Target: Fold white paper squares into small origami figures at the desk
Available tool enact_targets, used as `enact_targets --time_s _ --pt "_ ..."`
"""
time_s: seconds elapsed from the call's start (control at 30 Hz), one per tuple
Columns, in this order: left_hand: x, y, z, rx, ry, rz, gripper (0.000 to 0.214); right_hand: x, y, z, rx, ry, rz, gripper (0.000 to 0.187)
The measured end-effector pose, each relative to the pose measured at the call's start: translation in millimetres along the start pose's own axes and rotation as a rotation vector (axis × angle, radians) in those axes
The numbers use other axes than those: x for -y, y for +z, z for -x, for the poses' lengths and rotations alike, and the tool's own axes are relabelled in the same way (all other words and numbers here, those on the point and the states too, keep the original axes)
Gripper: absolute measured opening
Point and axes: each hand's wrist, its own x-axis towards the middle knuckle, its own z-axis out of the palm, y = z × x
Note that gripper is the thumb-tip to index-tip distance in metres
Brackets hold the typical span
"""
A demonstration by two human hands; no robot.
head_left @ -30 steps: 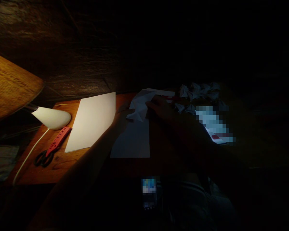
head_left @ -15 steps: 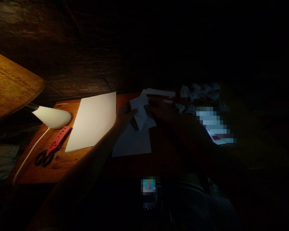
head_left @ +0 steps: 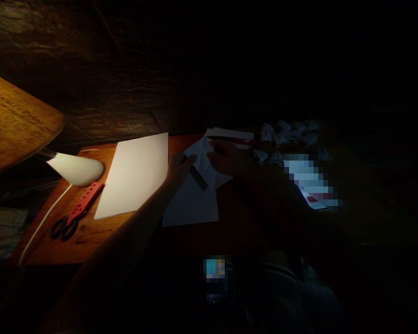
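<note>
The scene is very dim, lit from the left. My left hand (head_left: 179, 168) and my right hand (head_left: 230, 160) meet over a folded white paper piece (head_left: 205, 160) that lies on a flat white sheet (head_left: 191, 204) on the wooden table (head_left: 87, 232). Fingers of both hands touch the folded piece, the left at its left edge and the right at its upper right. A dark narrow strip (head_left: 198, 177) shows just below the fold. Whether the fingers pinch the paper or only press it cannot be told in the dark.
A second white sheet (head_left: 134, 174) lies to the left. Red-handled scissors (head_left: 75, 213) and a white lamp head (head_left: 75, 169) with its cord sit at the table's left end. Several crumpled folded papers (head_left: 289, 134) lie at the back right.
The folded paper has been turned and laid flatter on the sheet. My right hand slid slightly left over it, and my left hand stayed at its left edge.
</note>
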Motion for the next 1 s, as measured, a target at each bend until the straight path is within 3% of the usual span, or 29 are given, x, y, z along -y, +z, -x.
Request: enact_targets --time_s 0.5,0.73,1.0 --pt "5.5 -1.2 -3.6 -0.026 -0.07 0.018 0.036 1.6 -1.5 2.9 -0.076 -0.057 0.056 0.043" --pt "2.4 0.1 -2.0 -0.018 -0.1 0.055 0.037 6.7 -1.8 2.5 -0.11 -0.082 0.086 0.03" --pt "-0.3 1.3 -5.2 -0.062 -0.112 0.146 0.031 14.1 -0.1 7.0 0.009 -0.193 0.133 0.048"
